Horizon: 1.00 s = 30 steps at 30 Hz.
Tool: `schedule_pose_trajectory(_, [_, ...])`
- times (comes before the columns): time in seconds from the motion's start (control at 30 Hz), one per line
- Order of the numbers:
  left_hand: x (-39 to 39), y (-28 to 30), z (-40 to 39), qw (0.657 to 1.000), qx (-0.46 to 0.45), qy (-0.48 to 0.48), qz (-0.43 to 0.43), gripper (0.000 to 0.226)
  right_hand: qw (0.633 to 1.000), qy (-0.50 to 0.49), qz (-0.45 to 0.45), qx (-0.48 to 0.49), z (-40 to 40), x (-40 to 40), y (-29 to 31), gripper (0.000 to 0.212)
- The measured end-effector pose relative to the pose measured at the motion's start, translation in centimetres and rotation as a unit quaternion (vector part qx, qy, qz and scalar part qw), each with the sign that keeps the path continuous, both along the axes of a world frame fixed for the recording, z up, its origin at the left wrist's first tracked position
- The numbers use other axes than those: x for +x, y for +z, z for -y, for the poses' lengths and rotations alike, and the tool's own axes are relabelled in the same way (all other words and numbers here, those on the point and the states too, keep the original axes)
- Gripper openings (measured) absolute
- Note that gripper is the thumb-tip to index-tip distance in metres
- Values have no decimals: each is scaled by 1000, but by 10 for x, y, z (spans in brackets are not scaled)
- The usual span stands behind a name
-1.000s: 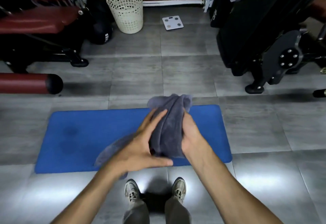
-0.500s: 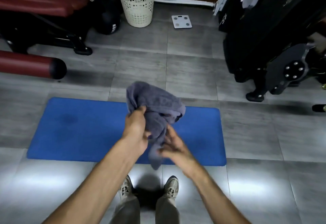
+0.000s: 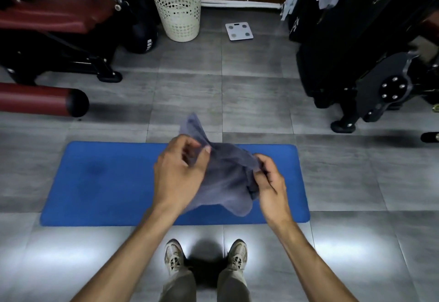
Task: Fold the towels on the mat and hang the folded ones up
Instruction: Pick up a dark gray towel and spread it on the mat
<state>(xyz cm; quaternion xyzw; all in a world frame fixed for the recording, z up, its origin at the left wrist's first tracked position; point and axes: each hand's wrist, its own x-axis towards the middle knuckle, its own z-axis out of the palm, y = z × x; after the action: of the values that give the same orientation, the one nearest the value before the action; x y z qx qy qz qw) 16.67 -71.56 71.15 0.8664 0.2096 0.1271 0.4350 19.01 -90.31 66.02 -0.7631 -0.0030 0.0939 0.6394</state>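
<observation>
A grey towel (image 3: 225, 178) hangs bunched in the air above the blue mat (image 3: 107, 182), which lies flat on the tiled floor. My left hand (image 3: 180, 171) pinches the towel's upper left part between thumb and fingers. My right hand (image 3: 270, 182) grips the towel's right edge with curled fingers. One corner of the towel sticks up beyond my left hand, and the rest sags between my hands. No other towel shows on the mat.
A cream laundry basket (image 3: 177, 7) stands at the back, with a white bathroom scale (image 3: 238, 31) on the floor to its right. Red-padded gym benches (image 3: 52, 16) fill the left, and a black exercise machine (image 3: 368, 52) the right. My feet (image 3: 206, 256) stand just before the mat.
The towel went from pressed between my palms to held at two points. My hands have moved apart, spreading the towel wider, and my right hand has risen to take its right edge.
</observation>
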Motion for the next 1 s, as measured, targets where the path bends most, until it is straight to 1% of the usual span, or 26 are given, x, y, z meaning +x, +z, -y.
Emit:
schedule_pose_trajectory(0.03, [1, -5, -1, 994, 42, -95, 26, 23, 1000, 26, -13, 7, 2, 2, 6, 19])
schedule_pose_trajectory(0.07, [5, -15, -1, 979, 43, -194, 39, 37, 999, 50, -16, 13, 2, 4, 11, 21])
schedule_pose_trajectory(0.1, [9, -21, 1, 961, 24, -275, 34, 47, 997, 75, -11, 20, 2, 5, 15, 22])
schedule_pose_trajectory(0.13, [14, -24, 4, 946, 4, -323, 15, 50, 994, 104, 5, 28, 3, 7, 19, 22])
schedule_pose_trajectory(0.2, [24, -25, 7, 924, -66, -376, -33, 46, 989, 145, 30, 27, 4, 12, 26, 24])
schedule_pose_trajectory(0.23, [29, -27, 8, 915, -100, -385, -63, 41, 987, 154, 35, 14, 6, 16, 29, 26])
schedule_pose_trajectory(0.27, [34, -28, 7, 911, -115, -386, -87, 33, 986, 157, 45, -11, 10, 19, 31, 25])
schedule_pose_trajectory(0.33, [43, -25, 6, 913, -119, -374, -110, 21, 979, 159, 88, -97, 18, 25, 30, 20])
schedule_pose_trajectory(0.4, [50, -23, 5, 916, -126, -362, -118, 19, 956, 167, 123, -206, 25, 27, 25, 13])
schedule_pose_trajectory(0.43, [53, -21, 6, 918, -114, -362, -114, 22, 945, 171, 127, -249, 28, 27, 22, 9])
schedule_pose_trajectory(0.47, [54, -20, 7, 919, -96, -366, -108, 26, 936, 177, 122, -280, 29, 26, 18, 10])
schedule_pose_trajectory(0.5, [55, -16, 9, 919, -76, -375, -100, 30, 931, 189, 113, -291, 30, 24, 14, 14])
schedule_pose_trajectory(0.53, [56, -12, 11, 915, -50, -391, -90, 35, 929, 208, 110, -286, 30, 23, 10, 18])
schedule_pose_trajectory(0.6, [54, -6, 17, 900, -2, -430, -72, 44, 924, 243, 137, -261, 28, 24, 4, 20])
schedule_pose_trajectory(0.63, [51, -3, 19, 895, 4, -440, -70, 46, 931, 241, 146, -233, 27, 24, 1, 22])
schedule_pose_trajectory(0.67, [49, -1, 19, 898, -3, -435, -72, 46, 946, 213, 149, -192, 26, 24, 0, 27])
schedule_pose_trajectory(0.73, [48, 9, 13, 907, -47, -409, -82, 43, 974, 111, 161, -117, 23, 25, 3, 36])
schedule_pose_trajectory(0.77, [49, 17, 9, 909, -68, -402, -86, 42, 977, 75, 175, -98, 22, 25, 5, 36])
schedule_pose_trajectory(0.83, [52, 33, 2, 906, -86, -404, -88, 41, 972, 49, 207, -103, 15, 21, 14, 32])
schedule_pose_trajectory(0.87, [55, 40, 0, 904, -89, -408, -86, 41, 973, 51, 202, -97, 12, 20, 18, 31])
schedule_pose_trajectory(0.9, [58, 46, -3, 902, -90, -413, -86, 41, 980, 62, 172, -75, 10, 19, 22, 30])
schedule_pose_trajectory(0.97, [64, 53, -9, 902, -88, -414, -89, 39, 990, 112, 74, -43, 7, 24, 29, 26])
schedule_pose_trajectory(1.0, [67, 54, -13, 903, -82, -412, -89, 37, 986, 150, 36, -58, 8, 27, 29, 28])
